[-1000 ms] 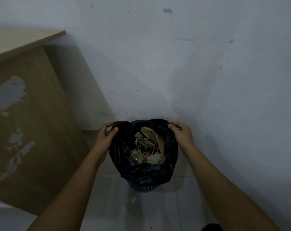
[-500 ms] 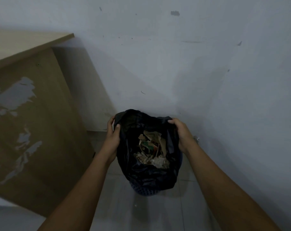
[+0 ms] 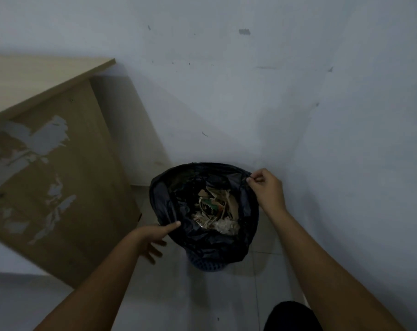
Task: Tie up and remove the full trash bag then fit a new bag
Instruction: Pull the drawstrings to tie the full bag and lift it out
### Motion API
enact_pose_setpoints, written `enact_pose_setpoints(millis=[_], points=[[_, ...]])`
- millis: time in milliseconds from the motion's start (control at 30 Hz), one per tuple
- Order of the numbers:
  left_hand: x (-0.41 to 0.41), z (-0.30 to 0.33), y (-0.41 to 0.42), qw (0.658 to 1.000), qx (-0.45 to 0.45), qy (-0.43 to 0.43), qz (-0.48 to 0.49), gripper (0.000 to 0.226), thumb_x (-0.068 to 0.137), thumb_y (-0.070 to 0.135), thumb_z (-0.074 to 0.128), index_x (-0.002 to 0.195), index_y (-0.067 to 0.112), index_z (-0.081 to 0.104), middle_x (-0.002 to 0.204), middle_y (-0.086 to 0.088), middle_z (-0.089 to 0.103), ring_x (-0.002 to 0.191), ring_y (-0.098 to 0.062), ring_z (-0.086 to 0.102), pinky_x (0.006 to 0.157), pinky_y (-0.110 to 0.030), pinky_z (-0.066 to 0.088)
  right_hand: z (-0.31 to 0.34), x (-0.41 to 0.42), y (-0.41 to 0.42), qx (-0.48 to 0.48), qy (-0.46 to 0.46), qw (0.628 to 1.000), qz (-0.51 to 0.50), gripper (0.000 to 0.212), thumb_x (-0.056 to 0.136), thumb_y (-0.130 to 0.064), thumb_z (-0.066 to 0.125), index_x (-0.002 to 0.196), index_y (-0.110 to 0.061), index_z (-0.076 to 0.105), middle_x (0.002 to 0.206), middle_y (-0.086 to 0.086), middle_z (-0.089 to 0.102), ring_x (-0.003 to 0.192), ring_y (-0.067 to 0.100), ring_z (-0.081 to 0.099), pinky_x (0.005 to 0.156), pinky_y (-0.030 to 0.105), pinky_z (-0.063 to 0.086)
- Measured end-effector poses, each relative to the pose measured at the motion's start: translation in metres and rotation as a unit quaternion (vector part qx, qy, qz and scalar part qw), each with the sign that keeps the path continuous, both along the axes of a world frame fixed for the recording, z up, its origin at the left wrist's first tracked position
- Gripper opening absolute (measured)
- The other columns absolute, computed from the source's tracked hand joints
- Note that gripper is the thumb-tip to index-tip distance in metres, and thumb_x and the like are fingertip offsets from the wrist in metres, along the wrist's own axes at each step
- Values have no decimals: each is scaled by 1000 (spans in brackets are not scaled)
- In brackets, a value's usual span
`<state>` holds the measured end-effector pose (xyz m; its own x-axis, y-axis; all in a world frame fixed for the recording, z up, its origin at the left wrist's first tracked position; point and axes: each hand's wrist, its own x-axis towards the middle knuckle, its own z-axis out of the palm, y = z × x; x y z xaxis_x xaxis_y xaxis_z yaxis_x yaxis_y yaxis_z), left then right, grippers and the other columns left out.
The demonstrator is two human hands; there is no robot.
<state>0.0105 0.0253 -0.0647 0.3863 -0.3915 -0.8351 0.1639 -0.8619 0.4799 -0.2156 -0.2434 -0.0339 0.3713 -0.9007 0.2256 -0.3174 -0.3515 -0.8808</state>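
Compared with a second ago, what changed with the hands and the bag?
The left hand let go of the trash bag rim at the far left and moved to the near-left edge, thumb touching it, fingers spread. The bag's mouth, pulled up half a second ago, has spread wide again. The right hand still pinches the far-right rim. The trash, blue bin and desk stayed put.

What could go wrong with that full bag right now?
The bag is open at the top, with paper scraps piled near the rim, so some might spill if it tips. The right hand only pinches a thin bit of the edge, which could slip or tear. The left hand just touches the rim with its thumb, so a lift now would probably be lopsided.
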Motion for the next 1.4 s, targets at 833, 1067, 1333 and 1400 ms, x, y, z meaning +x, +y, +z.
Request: enact_pose_setpoints(millis=[833, 1067, 1333, 1400], points=[[11, 91, 11, 868, -355, -298, 180, 24, 93, 21, 79, 102, 9, 61, 95, -2, 65, 79, -12, 63, 53, -13, 49, 81, 3, 16, 253, -175, 947, 95, 6, 97, -9, 77, 103, -7, 77, 77, 6, 67, 60, 10, 61, 67, 25, 61], [19, 131, 1, 794, -417, -417, 150, 31, 104, 39, 63, 80, 19, 58, 81, -3, 69, 70, -7, 66, 49, -17, 45, 108, 15, 21, 114, -210, 967, 83, 17, 97, -10, 74, 106, -23, 81, 85, 1, 65, 74, 5, 67, 73, 20, 57], [36, 160, -12, 750, -480, -444, 98, 24, 107, 31, 57, 84, 29, 51, 67, 4, 56, 54, -6, 48, 45, -20, 35, 141, 22, 31, 30, -222, 968, 109, 25, 96, -10, 73, 102, -33, 81, 87, -10, 66, 73, 8, 60, 66, 23, 53], [37, 175, -15, 736, -494, -453, 96, 19, 108, 31, 55, 89, 29, 54, 75, 2, 55, 60, -6, 50, 51, -23, 39, 163, 23, 33, -7, -239, 964, 115, 24, 95, -10, 75, 102, -32, 81, 90, -12, 67, 77, 8, 60, 71, 26, 54]])
